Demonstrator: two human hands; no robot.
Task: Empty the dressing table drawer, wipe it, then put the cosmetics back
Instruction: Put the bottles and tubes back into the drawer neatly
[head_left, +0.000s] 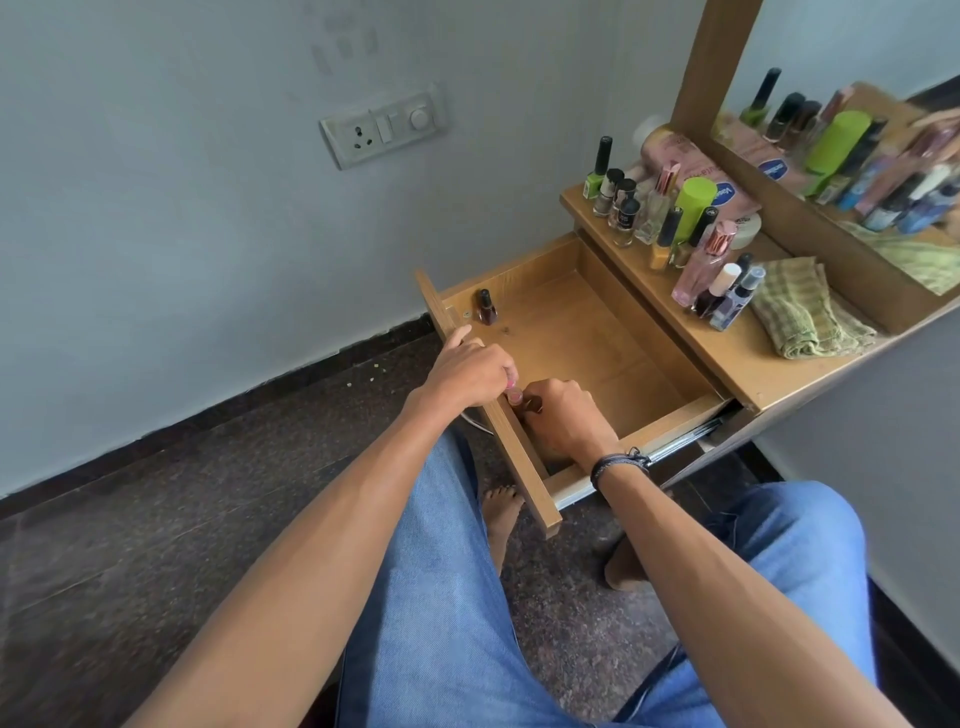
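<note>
Right hand (563, 421) grip closed inside drawer (597, 332), nail polish (485, 307) beyond.

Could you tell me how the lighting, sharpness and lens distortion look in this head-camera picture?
Head view: soft, even daylight, no harsh glare; wide-angle bending tilts the wall and the drawer; centre sharp around both hands, left hand, right hand; mirror reflections and far bottles slightly blurred.
</note>
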